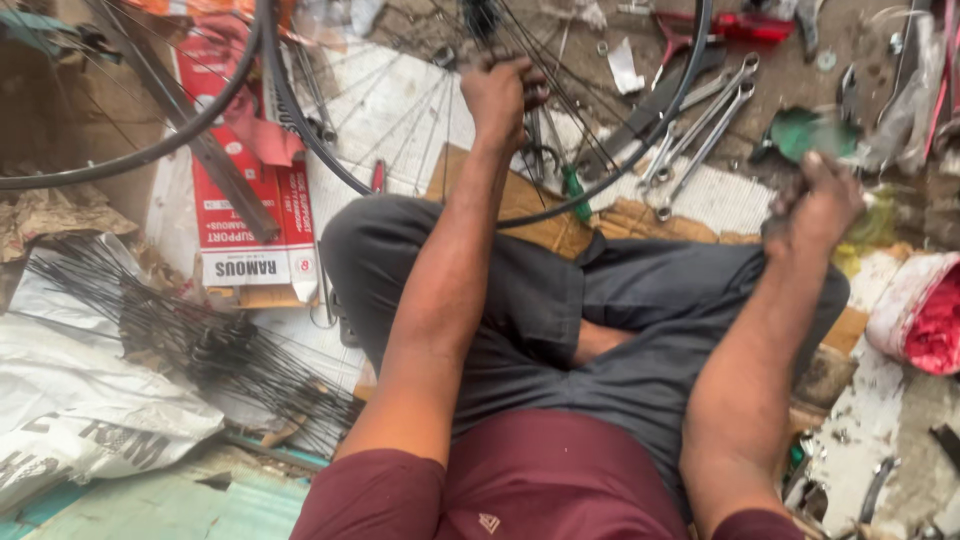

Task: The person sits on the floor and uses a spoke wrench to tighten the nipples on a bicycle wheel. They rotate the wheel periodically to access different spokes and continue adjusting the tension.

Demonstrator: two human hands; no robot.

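Note:
I sit cross-legged on the floor in grey trousers. My left hand (pixel 503 92) is stretched forward and closed around the spokes of a bicycle wheel (pixel 300 120) whose black rim curves from the top left down to my knee. My right hand (pixel 815 205) hovers blurred at the right, near my right knee, with its fingers curled; whether it holds something small I cannot tell. A green-handled screwdriver (pixel 574 192) lies under the wheel just beyond my left knee.
A bundle of loose black spokes (pixel 190 330) lies at the left on white sacking. A red and white cardboard box (pixel 245 210) sits under the rim. Several spanners (pixel 700 130), a red tool (pixel 745 25) and a green lid (pixel 805 132) are scattered at the top right.

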